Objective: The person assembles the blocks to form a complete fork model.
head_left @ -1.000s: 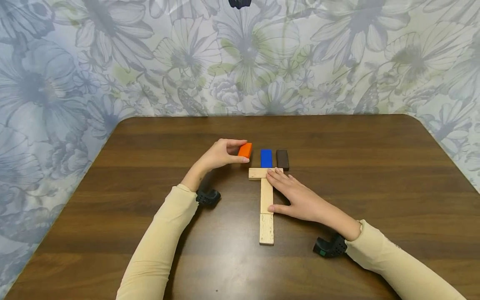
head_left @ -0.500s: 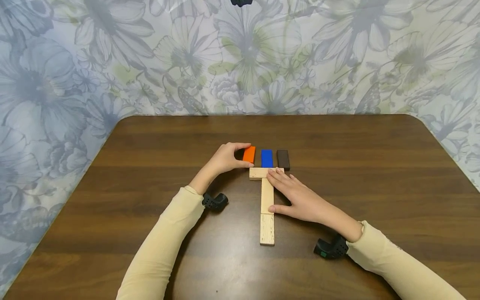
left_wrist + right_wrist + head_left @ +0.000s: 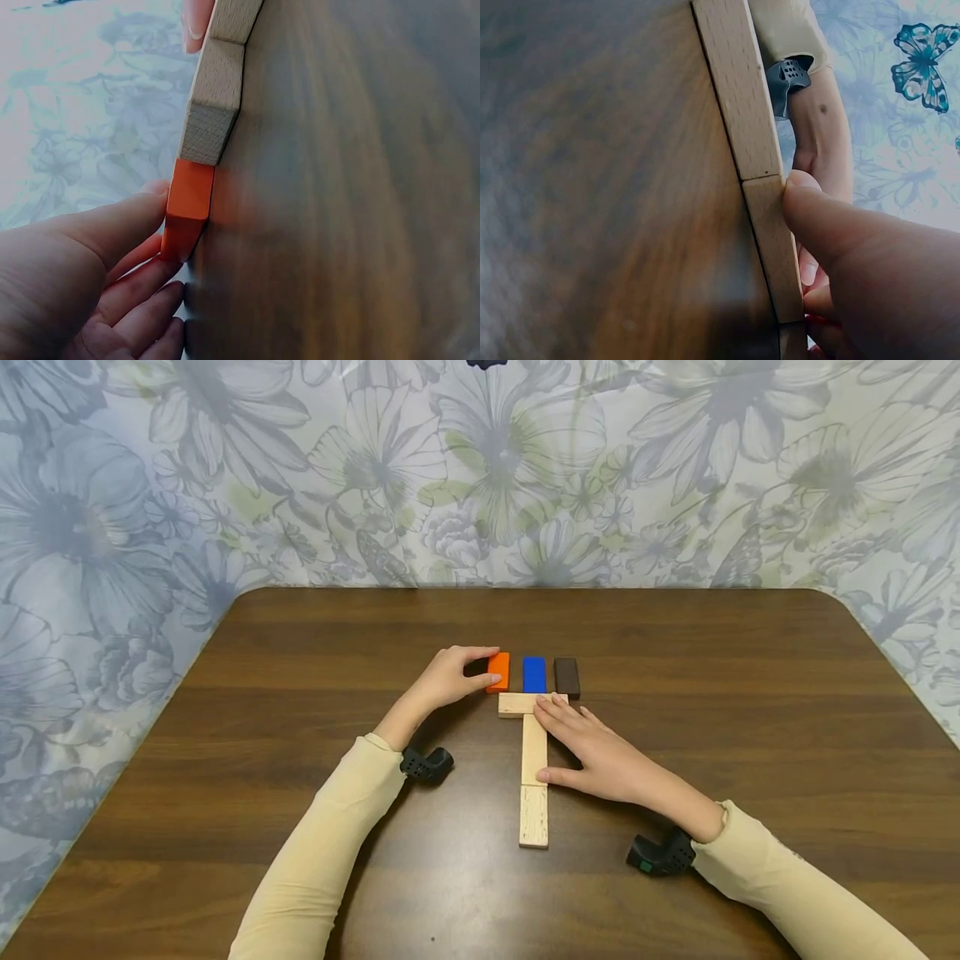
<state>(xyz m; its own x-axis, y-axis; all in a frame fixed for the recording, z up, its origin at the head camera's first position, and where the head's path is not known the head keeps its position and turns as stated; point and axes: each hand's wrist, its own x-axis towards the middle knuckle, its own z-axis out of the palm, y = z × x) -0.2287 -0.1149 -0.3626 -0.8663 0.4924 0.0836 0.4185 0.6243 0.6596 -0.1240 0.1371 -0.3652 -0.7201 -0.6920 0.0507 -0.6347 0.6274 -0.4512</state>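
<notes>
In the head view my left hand has its thumb and index finger on an orange block, pinching it at its left side and far end. The orange block lies flat, its near end against the left part of a plain wooden crosspiece block. My right hand rests its fingertips on that crosspiece, fingers extended. Its thumb touches the upper stem block. A lower stem block continues the line toward me. A blue block meets the crosspiece's middle, and a dark brown block stands at its right end.
All the blocks lie on a brown wood-grain table with rounded far corners. A floral cloth hangs behind it. A dark camera mount sits on the left wrist and another mount on the right.
My left hand has brought the orange block rightward and down beside the blue one, against the crosspiece. Its thumb has since shifted from the near end to the block's left side. My right hand stays put.
</notes>
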